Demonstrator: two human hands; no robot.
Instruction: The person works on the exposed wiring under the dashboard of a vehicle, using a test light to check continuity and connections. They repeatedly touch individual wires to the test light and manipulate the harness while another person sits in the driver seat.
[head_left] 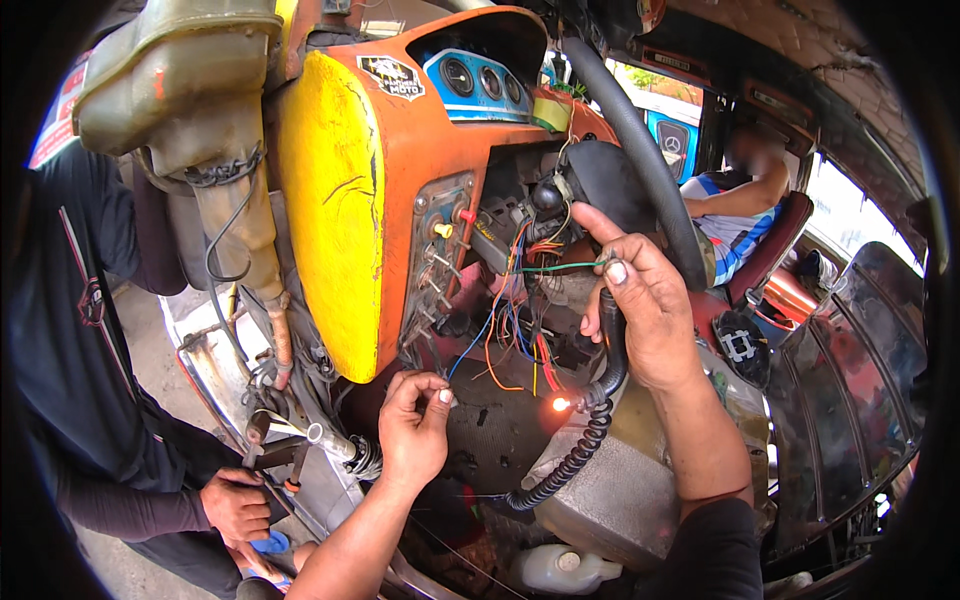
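Observation:
My left hand [415, 425] is closed in a pinch below the dashboard, at the end of a blue wire [470, 347]. Higher and to the right, my right hand [645, 300] pinches a green wire [558, 267] between thumb and finger. Its index finger points up toward the steering column. Loose orange, red, yellow and blue wires [518, 325] hang between my hands. Beside my right hand runs a black tube [612, 345], with a coiled black cable [560, 478] below it. A small bulb [561, 404] glows orange near the tube's lower end.
An orange dashboard [425, 130] with a yellow side panel [330, 220] carries switches and gauges. The steering wheel [640, 150] arches above my right hand. At left a co-worker's hand [237, 505] is near a hammer [257, 430]. A person [745, 205] sits at right. A plastic jug [565, 570] lies below.

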